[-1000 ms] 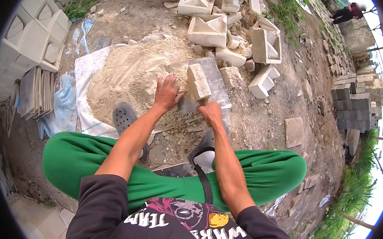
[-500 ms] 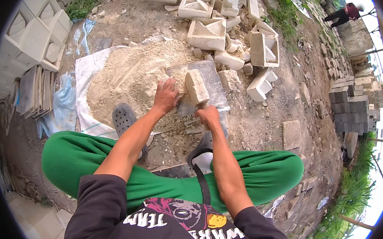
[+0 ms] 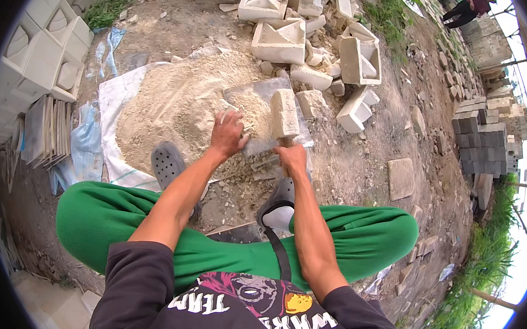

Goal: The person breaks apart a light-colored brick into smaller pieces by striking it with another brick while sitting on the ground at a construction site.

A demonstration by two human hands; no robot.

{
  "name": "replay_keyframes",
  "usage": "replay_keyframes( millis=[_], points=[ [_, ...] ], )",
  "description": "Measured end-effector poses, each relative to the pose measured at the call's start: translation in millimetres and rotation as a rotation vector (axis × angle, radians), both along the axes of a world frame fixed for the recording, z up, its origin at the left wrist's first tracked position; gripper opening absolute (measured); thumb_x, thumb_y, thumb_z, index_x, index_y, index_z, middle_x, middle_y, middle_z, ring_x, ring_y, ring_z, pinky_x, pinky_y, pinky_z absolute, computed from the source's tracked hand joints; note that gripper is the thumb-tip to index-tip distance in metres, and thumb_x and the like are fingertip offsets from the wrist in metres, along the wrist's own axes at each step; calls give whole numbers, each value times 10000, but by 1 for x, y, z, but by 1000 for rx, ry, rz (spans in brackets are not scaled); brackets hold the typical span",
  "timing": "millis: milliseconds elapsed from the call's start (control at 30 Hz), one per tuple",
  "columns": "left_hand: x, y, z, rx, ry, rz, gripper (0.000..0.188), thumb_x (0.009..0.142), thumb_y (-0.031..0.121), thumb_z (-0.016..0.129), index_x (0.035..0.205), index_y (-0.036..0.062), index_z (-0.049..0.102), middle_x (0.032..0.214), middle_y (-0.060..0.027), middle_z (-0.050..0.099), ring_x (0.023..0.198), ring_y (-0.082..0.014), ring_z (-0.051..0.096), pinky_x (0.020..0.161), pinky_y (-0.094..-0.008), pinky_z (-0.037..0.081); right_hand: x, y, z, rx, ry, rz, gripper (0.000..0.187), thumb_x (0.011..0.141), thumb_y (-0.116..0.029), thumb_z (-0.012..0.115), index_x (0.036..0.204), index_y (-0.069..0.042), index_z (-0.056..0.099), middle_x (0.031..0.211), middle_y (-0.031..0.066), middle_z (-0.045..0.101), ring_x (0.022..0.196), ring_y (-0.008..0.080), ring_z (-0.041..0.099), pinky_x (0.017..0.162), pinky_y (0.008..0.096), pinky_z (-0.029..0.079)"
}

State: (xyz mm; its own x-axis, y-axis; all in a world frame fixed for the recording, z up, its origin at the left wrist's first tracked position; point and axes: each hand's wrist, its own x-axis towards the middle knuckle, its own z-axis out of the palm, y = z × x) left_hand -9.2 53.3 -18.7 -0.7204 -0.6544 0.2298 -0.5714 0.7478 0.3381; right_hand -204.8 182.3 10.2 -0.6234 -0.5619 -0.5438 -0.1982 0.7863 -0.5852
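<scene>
My right hand [image 3: 292, 158] is wrapped around the short handle of a mallet with a big, dusty, pale block-shaped head [image 3: 285, 113]. The mallet head is over the right part of a flat grey slab [image 3: 258, 146], which has crumbled pale material scattered on it. My left hand [image 3: 227, 134] has its fingers apart and rests at the slab's left edge, against the pile of pale crushed powder [image 3: 170, 106]. Whether small bits lie under its fingertips is hidden. Beneath the pile is a white sack sheet [image 3: 110, 102].
Broken pale blocks [image 3: 279, 40] are heaped beyond the slab, with a loose chunk [image 3: 311, 103] beside it. Pale blocks [image 3: 46, 33] and thin boards [image 3: 51, 131] stand at left. Grey bricks [image 3: 482, 143] are stacked at right. Another person [image 3: 467, 10] is at the far right.
The mallet head has swung to the right and turned more upright in my right hand. My left hand stays almost in place, its fingers shifted slightly. The view has moved a little.
</scene>
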Motion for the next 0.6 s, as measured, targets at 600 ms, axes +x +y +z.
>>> replay_keyframes(
  millis=[600],
  points=[
    [-9,-9,-17,-81,-44,106,184,813,307,764,870,134,738,1078,25,684,1224,-197,518,1111,-492,256,45,-3,-4,110,230,229,387,701,-298,746,959,-9,743,900,238,724,875,361,720,762,436,549]
  ],
)
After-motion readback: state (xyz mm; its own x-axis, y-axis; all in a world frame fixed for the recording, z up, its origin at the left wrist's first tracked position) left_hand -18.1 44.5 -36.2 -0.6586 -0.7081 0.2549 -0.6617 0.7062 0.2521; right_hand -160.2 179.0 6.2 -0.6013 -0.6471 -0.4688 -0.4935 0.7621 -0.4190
